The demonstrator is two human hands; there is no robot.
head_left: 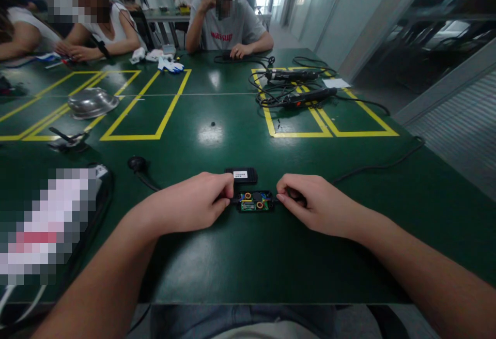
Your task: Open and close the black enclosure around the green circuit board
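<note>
An open black plastic case with a green circuit board [254, 201] lies on the green table between my hands. Copper-wound coils and coloured wires show on the board. My left hand [197, 199] pinches a black cable at the case's left end. At the right end, my right hand [306, 199] pinches another black cable, its fingers curled. Just behind the case rests a black ribbed cover [251, 175] with a white label, close to my left fingertips. The cable parts inside both fists are hidden.
A black plug [137, 164] lies left, near a metal bowl [92, 103] and a dark clamp-like piece [68, 140]. Black corded tools [310, 96] lie at the back right. Gloves [170, 65] sit at the far edge. Several people [232, 24] sit beyond.
</note>
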